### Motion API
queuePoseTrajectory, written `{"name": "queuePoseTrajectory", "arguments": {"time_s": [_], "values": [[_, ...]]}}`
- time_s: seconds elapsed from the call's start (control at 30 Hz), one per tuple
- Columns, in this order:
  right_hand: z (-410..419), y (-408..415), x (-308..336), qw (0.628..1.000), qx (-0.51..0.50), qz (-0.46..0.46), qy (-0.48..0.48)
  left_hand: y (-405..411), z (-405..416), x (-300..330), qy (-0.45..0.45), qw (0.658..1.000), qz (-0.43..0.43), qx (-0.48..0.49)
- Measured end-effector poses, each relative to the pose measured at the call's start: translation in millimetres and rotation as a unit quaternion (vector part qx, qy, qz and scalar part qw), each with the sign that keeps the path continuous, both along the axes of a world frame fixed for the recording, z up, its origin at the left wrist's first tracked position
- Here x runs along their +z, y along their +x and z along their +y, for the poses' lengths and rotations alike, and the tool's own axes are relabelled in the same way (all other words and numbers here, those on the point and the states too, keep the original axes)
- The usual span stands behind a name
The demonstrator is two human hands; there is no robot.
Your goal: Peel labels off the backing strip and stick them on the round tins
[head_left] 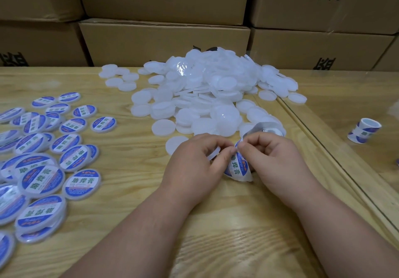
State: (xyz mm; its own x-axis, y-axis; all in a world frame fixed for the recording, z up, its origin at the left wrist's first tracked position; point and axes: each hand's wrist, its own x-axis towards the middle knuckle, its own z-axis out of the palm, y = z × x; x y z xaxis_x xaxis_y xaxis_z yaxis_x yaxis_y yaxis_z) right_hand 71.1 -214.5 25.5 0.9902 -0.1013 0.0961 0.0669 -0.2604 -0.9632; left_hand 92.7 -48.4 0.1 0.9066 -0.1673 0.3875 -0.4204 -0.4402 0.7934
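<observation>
Both pinching: left hand [195, 159] holding a white tin [213, 155] while nipping the label [235, 165], right hand [274, 156] gripping the backing strip [246, 175].

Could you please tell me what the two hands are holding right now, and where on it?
Both hands pinch the white backing strip with blue round labels at its upper end, left hand and right hand fingertip to fingertip.
</observation>
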Motion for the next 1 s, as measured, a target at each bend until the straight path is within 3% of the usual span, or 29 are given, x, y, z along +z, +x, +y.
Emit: {"name": "queuePoseTrajectory", "arguments": {"time_s": [0.27,0.5,0.63,0.77,0.87,1.0], "values": [[-5.6,2.0,-2.9,0.995,0.005,-0.023,-0.093,0.0,0.4,1.7,0.022,0.999,0.017,0.045],[-15.9,9.0,-6.4,0.984,-0.131,-0.033,-0.120,4.3,7.0,12.3,-0.228,0.956,0.139,0.118],[-4.8,5.0,-4.0,0.964,-0.142,-0.153,-0.163,4.2,10.0,14.3,-0.263,0.948,0.156,0.085],[5.8,3.9,0.6,0.902,-0.078,-0.344,-0.250,3.2,9.1,13.9,-0.256,0.952,0.155,0.068],[9.9,5.0,2.3,0.883,-0.039,-0.383,-0.267,3.1,8.3,13.3,-0.252,0.954,0.154,0.059],[8.8,5.1,3.1,0.886,-0.040,-0.373,-0.271,3.2,7.9,12.4,-0.251,0.955,0.152,0.048]]}}
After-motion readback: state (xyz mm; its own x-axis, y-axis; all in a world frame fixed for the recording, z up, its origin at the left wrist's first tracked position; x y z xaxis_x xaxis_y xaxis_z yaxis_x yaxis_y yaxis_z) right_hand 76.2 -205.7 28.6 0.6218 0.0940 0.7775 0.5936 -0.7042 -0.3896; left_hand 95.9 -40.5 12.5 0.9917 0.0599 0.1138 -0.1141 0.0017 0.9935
